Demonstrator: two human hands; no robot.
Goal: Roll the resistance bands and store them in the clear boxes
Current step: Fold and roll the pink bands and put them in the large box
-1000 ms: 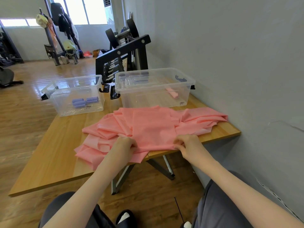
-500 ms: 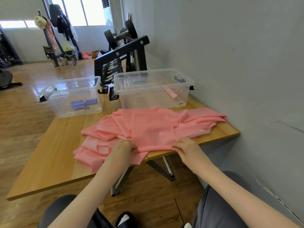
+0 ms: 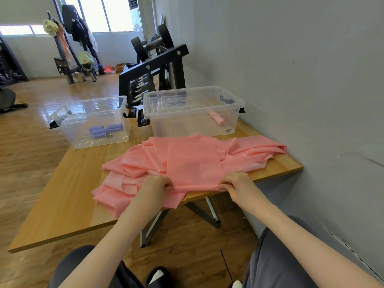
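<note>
A heap of pink resistance bands [image 3: 193, 163] lies spread over the wooden table [image 3: 62, 206]. The top band lies flat, its near edge at the table's front edge. My left hand [image 3: 155, 187] pinches that edge at its left corner, and my right hand [image 3: 236, 183] pinches it at the right corner. Behind the heap stand two clear boxes. The left box [image 3: 93, 123] holds purple rolled bands [image 3: 106, 129]. The right box [image 3: 193, 111] holds one pink roll [image 3: 217, 118] near its right side.
A grey wall runs close along the table's right side. A black dumbbell rack [image 3: 151, 77] stands behind the boxes. Box lids with black clips lie between and behind the boxes. My knees are below the table's front edge.
Both hands stayed on the near edge of the top pink band, with the fingers curling it slightly. The view shifted a little; the heap and boxes did not move.
</note>
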